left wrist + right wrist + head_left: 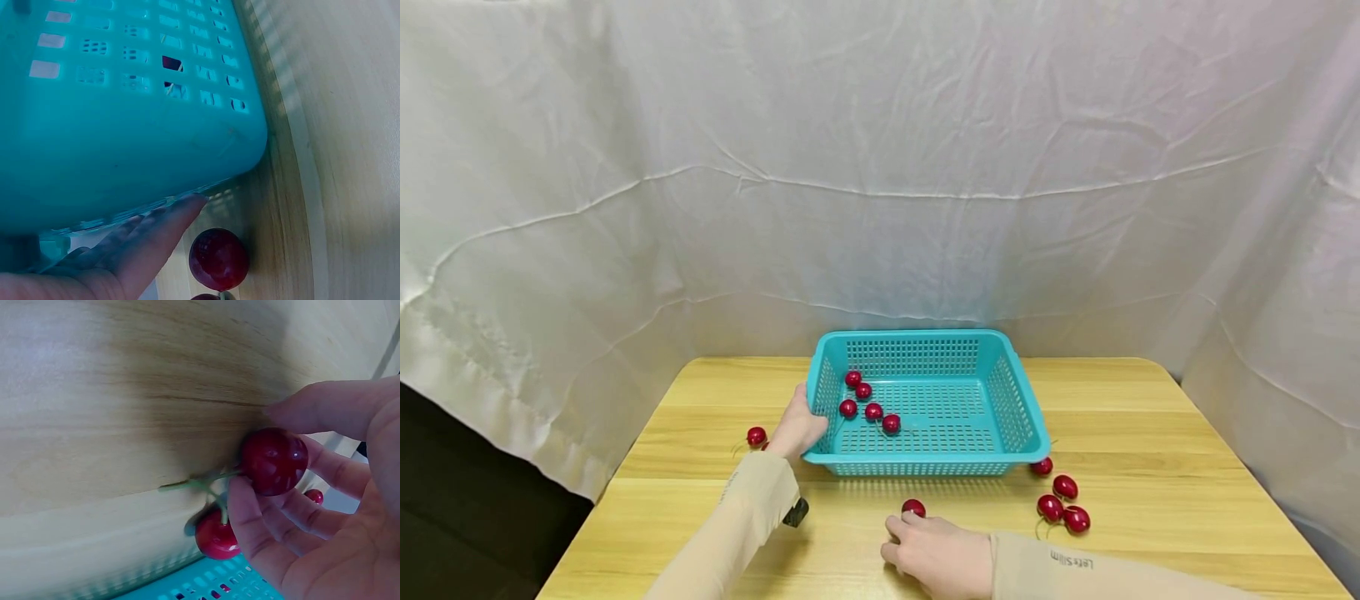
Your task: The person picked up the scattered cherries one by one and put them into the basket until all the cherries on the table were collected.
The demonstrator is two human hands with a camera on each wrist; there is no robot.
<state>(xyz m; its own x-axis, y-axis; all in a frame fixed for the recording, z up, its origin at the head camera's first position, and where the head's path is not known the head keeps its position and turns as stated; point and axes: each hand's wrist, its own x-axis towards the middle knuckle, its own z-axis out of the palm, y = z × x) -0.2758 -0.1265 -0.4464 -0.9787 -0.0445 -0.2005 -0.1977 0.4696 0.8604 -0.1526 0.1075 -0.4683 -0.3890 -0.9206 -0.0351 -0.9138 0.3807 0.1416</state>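
Note:
A turquoise plastic basket (pixel 925 458) with perforated walls stands on the table, several red cherries (pixel 873 412) lying toward its left side. My left hand (pixel 797 427) grips the basket's left side, its thumb over the rim and fingers along the outer wall. In front of the basket, my right hand (pixel 942 554) has thumb and fingers around a dark red cherry (pixel 274 461) at the tabletop. A green forked stem (pixel 203 482) joins this cherry to a second cherry (pixel 216 534), which lies beside the fingers, nearer the basket.
Right of the basket several cherries (pixel 1065 487) lie on the wooden table (pixel 1150 433). Another cherry (pixel 756 437) sits left of my left hand, with one more partly hidden by the wrist. Pale curtain (pixel 925 167) hangs behind the table and at its sides.

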